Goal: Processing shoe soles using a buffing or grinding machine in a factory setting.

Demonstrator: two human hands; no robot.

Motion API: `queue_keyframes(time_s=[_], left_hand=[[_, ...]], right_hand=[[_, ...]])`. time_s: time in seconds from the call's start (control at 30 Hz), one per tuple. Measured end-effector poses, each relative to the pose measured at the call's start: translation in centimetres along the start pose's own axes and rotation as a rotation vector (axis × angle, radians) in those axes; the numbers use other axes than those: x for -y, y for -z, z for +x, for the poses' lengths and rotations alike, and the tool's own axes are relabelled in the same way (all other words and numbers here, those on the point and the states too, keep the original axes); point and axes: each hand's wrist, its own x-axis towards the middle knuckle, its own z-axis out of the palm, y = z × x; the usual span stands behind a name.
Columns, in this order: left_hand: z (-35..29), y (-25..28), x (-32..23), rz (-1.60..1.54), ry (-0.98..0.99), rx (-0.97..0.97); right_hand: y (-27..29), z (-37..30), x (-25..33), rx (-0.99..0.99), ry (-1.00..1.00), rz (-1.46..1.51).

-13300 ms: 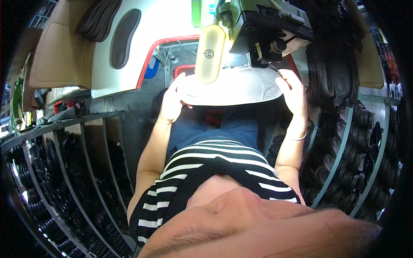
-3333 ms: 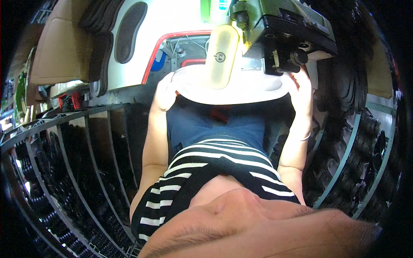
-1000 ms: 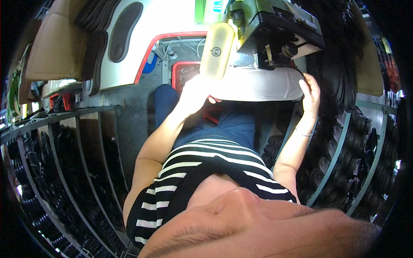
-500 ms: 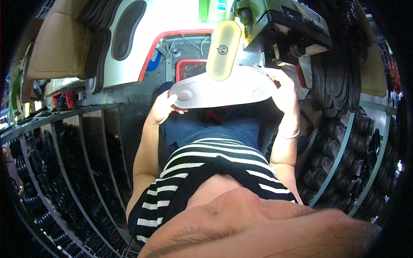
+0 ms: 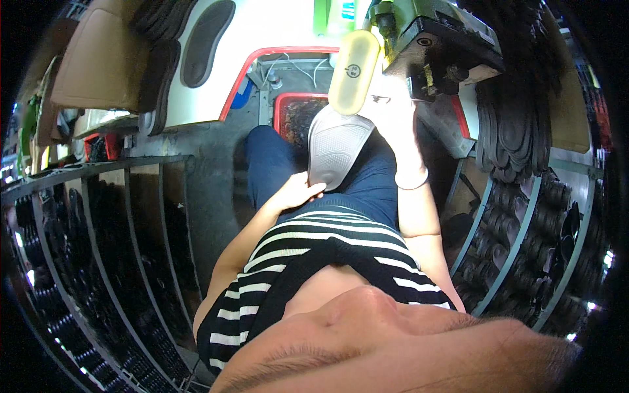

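Head view: a person seated before a white tabletop (image 5: 275, 29) with a red-edged cutout, the hands near the middle of the frame.
Sole: a grey, flat shoe-sole piece with a finely textured surface (image 5: 337, 152), at the centre of the frame, slanting from below the lamp down toward the waist.
Left hand: the left hand (image 5: 298, 192) pinches the sole's narrower lower end, thumb on top, other fingers mostly hidden.
Right hand: the right hand (image 5: 397, 124), bleached by glare, is beside the sole's upper end; I cannot tell whether it grips. A thin dark sliver (image 5: 380, 99) by its fingertips is too small to identify.
Change: half a second ago the sole lay crosswise, a hand at each end; now it stands nearly lengthwise, the left hand lower. This seems to mean a reorientation, leaving the left hand as the only clear support.
Lamp and machine: a yellow-rimmed, capsule-shaped lamp (image 5: 354, 73) overlaps the sole's upper end; a dark green and black metal machine (image 5: 445, 49) occupies the upper right.
Below: a red plastic bin (image 5: 298, 95), partly hidden by the sole.
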Motion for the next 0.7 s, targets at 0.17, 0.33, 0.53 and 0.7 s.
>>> queue_keyframes(time_s=[0.17,0.33,0.53,0.7], left_hand=[[-0.4,4.9,2.4,0.038,-0.185,-0.351],[-9.5,15.1,-4.5,0.264,-0.344,-0.93],[-15.5,28.6,-6.9,-0.015,-0.517,-1.509],[-13.3,33.7,-4.6,-0.144,-0.257,-1.701]], right_hand=[[0.6,-2.1,-3.2,-0.217,-0.028,0.053],[11.7,-7.8,-13.6,-0.657,-0.319,-0.149],[16.6,-13.2,-18.5,-0.425,-0.617,-1.018],[17.4,-14.2,-20.0,-0.571,-0.674,-0.981]])
